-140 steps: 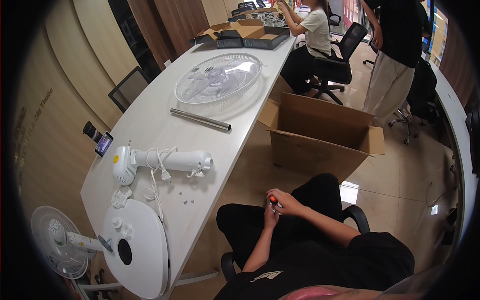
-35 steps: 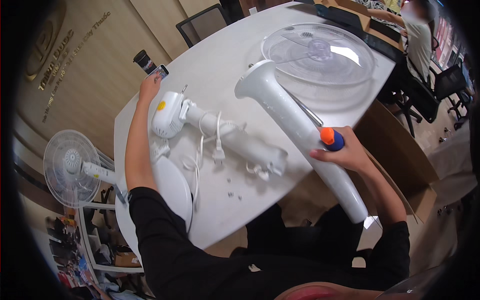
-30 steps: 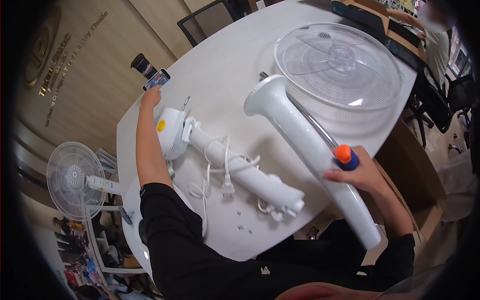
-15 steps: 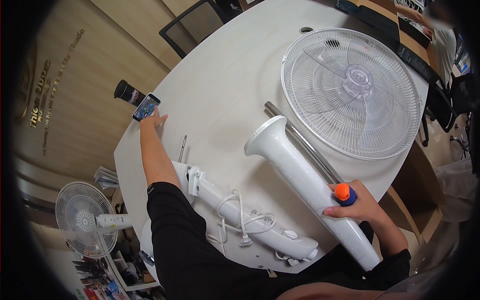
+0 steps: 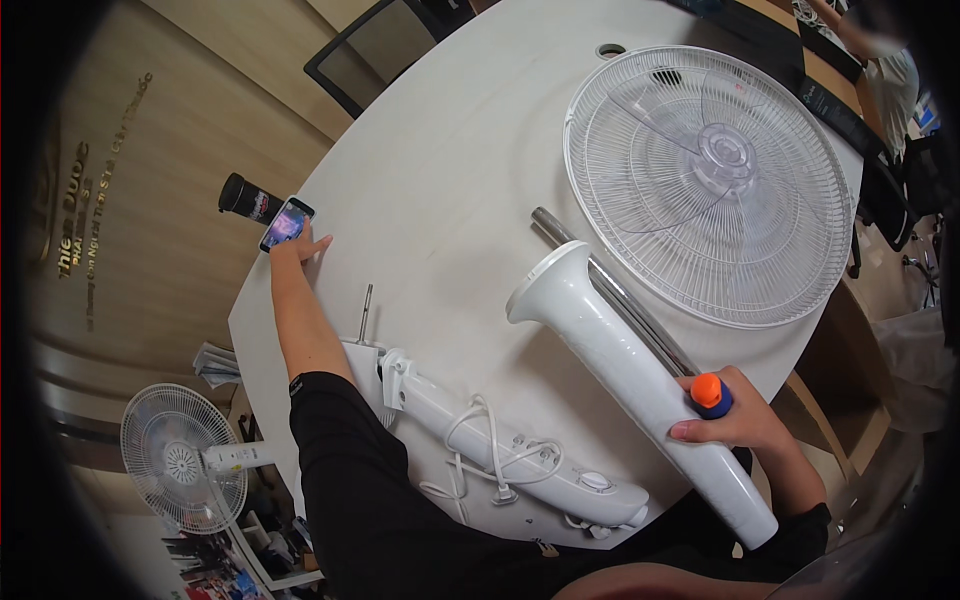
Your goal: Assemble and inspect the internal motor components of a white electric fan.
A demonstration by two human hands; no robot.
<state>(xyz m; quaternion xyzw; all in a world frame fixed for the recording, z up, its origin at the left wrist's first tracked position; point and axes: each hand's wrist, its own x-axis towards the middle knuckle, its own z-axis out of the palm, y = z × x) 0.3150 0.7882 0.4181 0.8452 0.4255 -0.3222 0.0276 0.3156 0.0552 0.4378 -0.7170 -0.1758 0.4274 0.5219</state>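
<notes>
My left hand (image 5: 296, 246) reaches out to the far left, fingers spread, touching the screen of a smartphone (image 5: 286, 222). The phone leans against a black cup (image 5: 248, 197). My right hand (image 5: 742, 415) is wrapped round a white flared fan-stand tube (image 5: 625, 375), tilted across the near right. Between its fingers also sits an orange-and-blue handle (image 5: 710, 394), perhaps a screwdriver's; the rest of that tool is hidden. Beyond the tube lies a shiny metal pole (image 5: 640, 318). Between my arms rests a white fan body (image 5: 500, 445) with its power cord (image 5: 497, 455) looped over it.
A large round fan cage with clear blades (image 5: 715, 185) lies at the far right of the white table (image 5: 450, 190). A metal shaft (image 5: 366, 312) sticks up near my left forearm. An assembled fan (image 5: 182, 460) stands at the left; a mesh chair (image 5: 375, 55) is behind the table.
The white tube and my right hand have shifted slightly right and down in view. My left hand stays at the phone, whose screen shows a different picture. The whole view has shifted a little.
</notes>
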